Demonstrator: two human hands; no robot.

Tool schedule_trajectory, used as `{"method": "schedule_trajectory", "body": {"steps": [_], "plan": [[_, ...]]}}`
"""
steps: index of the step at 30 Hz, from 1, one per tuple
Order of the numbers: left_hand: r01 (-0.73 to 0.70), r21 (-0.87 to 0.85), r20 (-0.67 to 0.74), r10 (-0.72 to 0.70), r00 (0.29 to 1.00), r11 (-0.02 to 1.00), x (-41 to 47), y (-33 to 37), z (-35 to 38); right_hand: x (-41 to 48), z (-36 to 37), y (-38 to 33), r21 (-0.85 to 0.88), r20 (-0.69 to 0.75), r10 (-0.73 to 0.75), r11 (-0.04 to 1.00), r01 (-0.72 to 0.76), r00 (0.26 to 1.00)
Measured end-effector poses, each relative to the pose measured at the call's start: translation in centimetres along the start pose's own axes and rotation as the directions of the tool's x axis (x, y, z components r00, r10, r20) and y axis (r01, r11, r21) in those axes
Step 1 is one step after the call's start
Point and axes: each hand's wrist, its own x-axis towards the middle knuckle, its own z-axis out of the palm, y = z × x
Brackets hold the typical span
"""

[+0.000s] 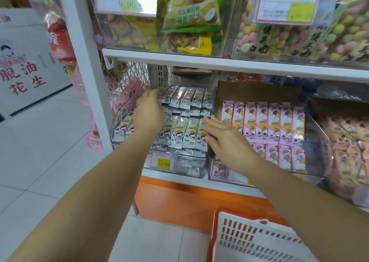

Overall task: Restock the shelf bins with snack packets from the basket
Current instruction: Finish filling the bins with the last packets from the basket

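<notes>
A clear shelf bin point(180, 167) on the lower shelf holds rows of silver-grey snack packets point(184, 136). My left hand point(148, 110) reaches into this bin, and its fingertips touch the left end of the back row of packets. My right hand point(223, 138) lies flat with straight fingers on the right end of the front row. Neither hand holds a packet. The white basket point(257, 239) with a red rim stands on the floor at the lower right, and its inside is hidden by my right arm and the frame edge.
Right of the grey bin stands a bin of pink packets point(275, 126), then another clear bin point(345, 142). The upper shelf point(199, 61) carries biscuit bags and coloured puffs. A white upright post point(85, 62) and a wire rack point(129, 82) stand at the left.
</notes>
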Motion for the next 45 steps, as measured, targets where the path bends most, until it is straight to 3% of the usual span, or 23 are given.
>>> {"method": "schedule_trajectory", "body": {"steps": [3,5,7,9,11,13,17,21,26,29,38,40,45], "plan": [[-0.217,-0.162,-0.160,0.191,0.968,0.963,-7.2,1.7,-0.8,-2.6,0.3,-0.7,-0.002,-0.113,-0.109,0.994,0.109,0.988],[-0.339,-0.211,-0.133,0.316,0.939,0.917,-12.7,1.7,-0.2,-5.9,0.9,-1.2,0.051,-0.231,-0.168,0.982,0.184,0.958],[-0.398,-0.207,-0.010,0.404,0.915,0.894,-17.7,0.7,1.7,-9.9,2.1,-1.0,0.125,-0.234,-0.173,0.970,0.206,0.957],[-0.382,-0.229,0.167,0.423,0.891,0.895,-21.7,-0.7,4.2,-13.7,3.7,0.4,0.175,-0.141,-0.098,0.977,0.122,0.985],[-0.327,-0.242,0.345,0.396,0.851,0.913,-24.7,-1.9,6.7,-17.3,5.3,2.6,0.207,0.002,0.065,0.976,-0.064,0.998],[-0.299,-0.218,0.490,0.369,0.790,0.929,-26.8,-3.0,9.0,-20.6,6.8,5.3,0.200,0.159,0.232,0.944,-0.262,0.960],[-0.254,-0.144,0.673,0.283,0.683,0.956,-29.4,-3.8,12.1,-26.6,9.4,10.4,0.066,0.442,0.410,0.872,-0.485,0.798],[-0.141,-0.142,0.703,0.200,0.682,0.980,-30.5,-3.5,13.6,-31.0,12.1,13.2,-0.077,0.663,0.496,0.790,-0.608,0.560],[-0.125,-0.150,0.678,0.194,0.709,0.981,-31.0,-3.6,14.3,-34.7,16.4,13.1,-0.229,0.890,0.410,0.778,-0.584,0.197],[-0.105,-0.131,0.692,0.167,0.702,0.986,-31.0,-3.4,14.2,-37.0,18.3,11.4,-0.284,0.913,0.396,0.787,-0.548,0.095],[-0.105,-0.054,0.744,0.111,0.658,0.993,-30.8,-2.8,13.9,-34.7,16.5,11.1,-0.303,0.898,0.416,0.822,-0.482,0.144],[-0.132,-0.035,0.770,0.111,0.629,0.991,-30.6,-2.6,13.5,-32.6,14.9,11.4,-0.272,0.887,0.401,0.854,-0.443,0.229],[-0.270,0.029,0.858,0.115,0.501,0.962,-28.4,-2.0,11.6,-26.4,8.0,10.1,-0.087,0.759,0.331,0.905,-0.416,0.561]]}}
